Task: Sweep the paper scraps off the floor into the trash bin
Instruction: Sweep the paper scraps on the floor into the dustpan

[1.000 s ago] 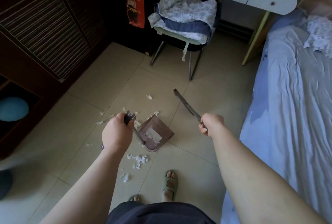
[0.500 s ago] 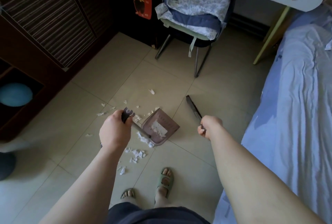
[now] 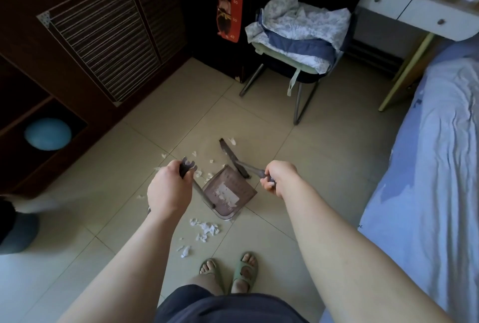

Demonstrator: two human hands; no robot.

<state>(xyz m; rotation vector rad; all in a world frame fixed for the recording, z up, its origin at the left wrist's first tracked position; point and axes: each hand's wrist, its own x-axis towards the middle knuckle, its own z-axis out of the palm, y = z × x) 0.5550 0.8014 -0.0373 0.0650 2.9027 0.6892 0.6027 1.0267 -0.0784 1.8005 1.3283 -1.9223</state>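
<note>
Your left hand (image 3: 168,190) is clenched round the top of the long handle of the dustpan (image 3: 245,188), with the handle's grey forked tip poking out above your knuckles. The handle slants down from your fist to the pan. The pan is brownish and see-through and sits near the middle of the floor (image 3: 324,156), its open mouth turned toward the far wall. A pale patch lies inside it; you cannot tell whether that is gathered paper or a sticker, and nothing on it can be read.

Your right hand (image 3: 278,179) is curled tight round the end of the handle of the brush (image 3: 233,156). The dark brush head runs away from you across the tiles, and its near end is at the far rim of the pan.

Paper scraps (image 3: 206,228) are still on the floor. One white cluster lies just on your side of the pan, between it and your sandalled feet (image 3: 229,271), and a couple more pieces lie nearer your left foot. Small flecks are scattered beyond the pan, around the handle tip and beside the far end of the brush head.

The only writing you can read is on the red height chart (image 3: 234,1) hanging on the dark cabinet at the far edge of the floor. It shows 70, 60, 50 and 40 down its length, beside a cartoon figure. Just right of it stands a chair (image 3: 298,45) heaped with bedding. A bed (image 3: 427,167) runs along the right edge of the floor.
</note>
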